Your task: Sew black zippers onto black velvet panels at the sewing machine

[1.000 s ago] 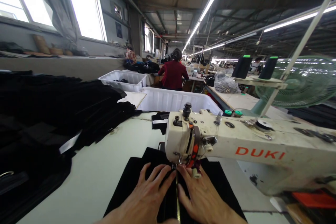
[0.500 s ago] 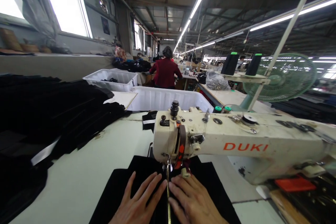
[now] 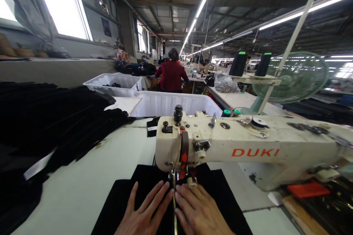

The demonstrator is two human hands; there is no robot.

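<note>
Black fabric (image 3: 110, 205) lies flat under the needle area of a white sewing machine (image 3: 220, 139). My left hand (image 3: 146, 209) rests on the fabric left of a narrow gold strip (image 3: 175, 213), fingers spread. On the strip's right side, my right hand (image 3: 198, 209) lies flat on the same fabric, its fingertips close to the presser foot. The strip runs lengthwise between both hands up to the machine. The needle and the stitch point are hard to make out behind the machine head.
A large pile of black fabric pieces (image 3: 55, 117) covers the left. White bins (image 3: 176, 102) stand behind the machine. Thread cones (image 3: 238, 64) and a green fan (image 3: 292, 77) are at the right. A person in a dark red top (image 3: 171, 75) sits ahead, back turned.
The view has shifted slightly, so the machine appears a little further left. Both hands keep nearly the same place on the fabric.
</note>
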